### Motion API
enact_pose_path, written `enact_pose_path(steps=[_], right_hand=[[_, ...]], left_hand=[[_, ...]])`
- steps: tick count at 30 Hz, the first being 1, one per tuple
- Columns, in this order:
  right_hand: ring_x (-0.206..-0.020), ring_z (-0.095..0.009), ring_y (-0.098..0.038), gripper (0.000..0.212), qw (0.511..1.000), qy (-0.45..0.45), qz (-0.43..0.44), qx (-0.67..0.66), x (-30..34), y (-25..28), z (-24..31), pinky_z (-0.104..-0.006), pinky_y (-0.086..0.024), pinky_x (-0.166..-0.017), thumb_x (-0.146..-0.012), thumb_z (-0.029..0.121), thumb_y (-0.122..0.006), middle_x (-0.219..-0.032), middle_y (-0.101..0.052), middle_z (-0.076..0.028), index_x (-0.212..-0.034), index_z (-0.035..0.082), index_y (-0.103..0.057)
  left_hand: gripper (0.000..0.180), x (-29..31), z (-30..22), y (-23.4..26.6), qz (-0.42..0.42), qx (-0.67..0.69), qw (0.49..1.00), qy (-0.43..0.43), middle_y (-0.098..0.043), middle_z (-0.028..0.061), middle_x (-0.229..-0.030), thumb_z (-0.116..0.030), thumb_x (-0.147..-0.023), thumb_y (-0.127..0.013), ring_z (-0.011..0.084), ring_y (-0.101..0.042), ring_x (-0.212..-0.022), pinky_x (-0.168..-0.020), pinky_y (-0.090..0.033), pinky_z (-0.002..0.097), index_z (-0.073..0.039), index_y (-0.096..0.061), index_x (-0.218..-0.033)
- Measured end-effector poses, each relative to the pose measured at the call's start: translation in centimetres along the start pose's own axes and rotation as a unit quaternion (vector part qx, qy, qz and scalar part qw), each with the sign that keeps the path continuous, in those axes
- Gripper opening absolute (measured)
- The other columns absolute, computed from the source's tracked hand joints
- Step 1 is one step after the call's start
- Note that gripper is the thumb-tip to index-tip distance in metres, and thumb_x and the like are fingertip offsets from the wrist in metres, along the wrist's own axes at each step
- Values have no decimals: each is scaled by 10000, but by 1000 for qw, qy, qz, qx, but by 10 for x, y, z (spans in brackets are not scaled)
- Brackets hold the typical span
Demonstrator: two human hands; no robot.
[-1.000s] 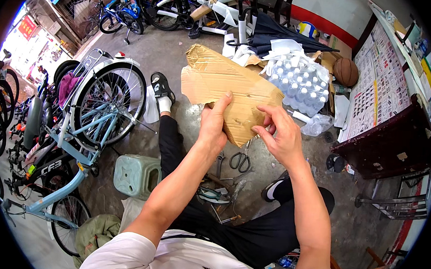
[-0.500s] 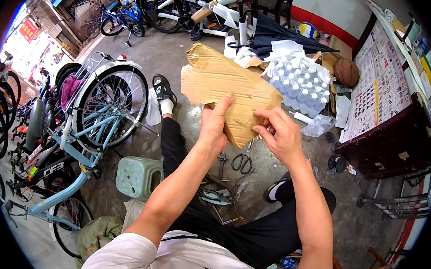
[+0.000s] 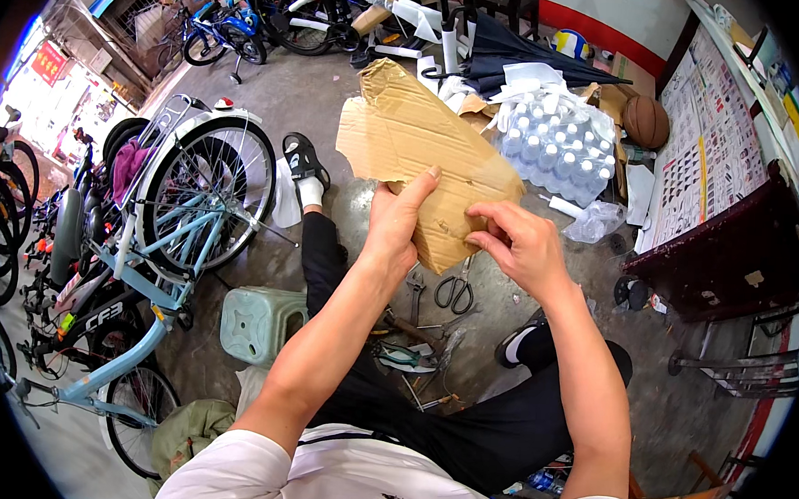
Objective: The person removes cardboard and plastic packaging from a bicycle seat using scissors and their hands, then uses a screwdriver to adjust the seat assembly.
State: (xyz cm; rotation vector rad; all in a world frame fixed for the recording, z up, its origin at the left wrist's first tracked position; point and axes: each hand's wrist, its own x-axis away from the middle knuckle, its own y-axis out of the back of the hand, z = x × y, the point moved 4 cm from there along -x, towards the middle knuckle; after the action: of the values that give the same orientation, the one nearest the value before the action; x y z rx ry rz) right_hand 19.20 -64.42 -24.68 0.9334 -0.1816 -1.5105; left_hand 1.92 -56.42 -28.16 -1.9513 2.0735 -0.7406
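Observation:
A torn, roughly kite-shaped piece of brown cardboard (image 3: 424, 133) is held up in front of me, above the floor. My left hand (image 3: 397, 218) grips its lower left edge, thumb on the near face and fingers behind. At the lower right edge, my right hand (image 3: 524, 247) is closed, with thumb and index finger pinched against the cardboard; whether anything small is between them is hidden. Below the cardboard, black-handled scissors (image 3: 454, 294) lie on the floor. Close by are a wrench (image 3: 415, 291) and pliers (image 3: 405, 356).
A pale blue bicycle (image 3: 150, 277) stands at left, beside a light green plastic stool (image 3: 256, 323). Beyond my hands are wrapped water bottles (image 3: 558, 158), a dark umbrella (image 3: 527, 57) and a basketball (image 3: 645, 122). A dark red cabinet (image 3: 715, 266) is at right.
The cardboard's top has tilted up slightly and its face shows more fully. Both hands keep nearly the same hold. The surroundings have shifted a little in view.

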Motion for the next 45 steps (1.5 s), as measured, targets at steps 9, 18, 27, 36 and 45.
enact_pose_path(steps=[9, 18, 27, 36, 45], right_hand=[[-782, -250, -727, 232, 1000, 22, -7, -8, 2, -2, 6, -352, -562, -655, -854, 178, -771, -993, -743, -52, -1077, 143, -716], [-750, -264, -716, 174, 997, -37, 55, -27, 4, -4, -2, -371, -534, -631, -861, 174, -755, -871, -734, -49, -1006, 124, -673], [-635, -217, -641, 282, 995, -53, 85, -1, 10, -7, -3, -341, -494, -594, -833, 146, -800, -747, -655, -52, -1074, 125, -654], [-588, -153, -568, 159, 984, -130, 106, -58, 11, -13, -9, -306, -458, -564, -838, 105, -794, -712, -623, -37, -954, 69, -692], [-609, -165, -601, 134, 986, -107, 126, -31, 10, -18, -10, -313, -462, -565, -847, 94, -777, -738, -647, -48, -947, 74, -690]], left_hand=[[616, -2, 11, 10, 5, 30, 997, 76, -613, 139, -1297, -166, -891, -768, 242, -622, -1162, -977, -524, 385, 11, -454, -1390], [618, 3, 11, 5, 14, -29, 999, 33, -612, 151, -1306, -168, -902, -762, 263, -632, -1162, -967, -545, 405, 14, -451, -1403], [563, 8, 29, 13, 6, 23, 996, 88, -636, 144, -1271, -165, -904, -754, 256, -649, -1137, -943, -559, 399, 8, -486, -1368], [545, 14, 27, 7, 29, 42, 996, 67, -641, 136, -1258, -132, -891, -754, 250, -661, -1118, -945, -558, 383, 15, -499, -1350], [555, 12, 27, 12, 28, 17, 997, 64, -640, 142, -1257, -119, -884, -759, 249, -662, -1114, -936, -560, 379, 19, -494, -1351]])
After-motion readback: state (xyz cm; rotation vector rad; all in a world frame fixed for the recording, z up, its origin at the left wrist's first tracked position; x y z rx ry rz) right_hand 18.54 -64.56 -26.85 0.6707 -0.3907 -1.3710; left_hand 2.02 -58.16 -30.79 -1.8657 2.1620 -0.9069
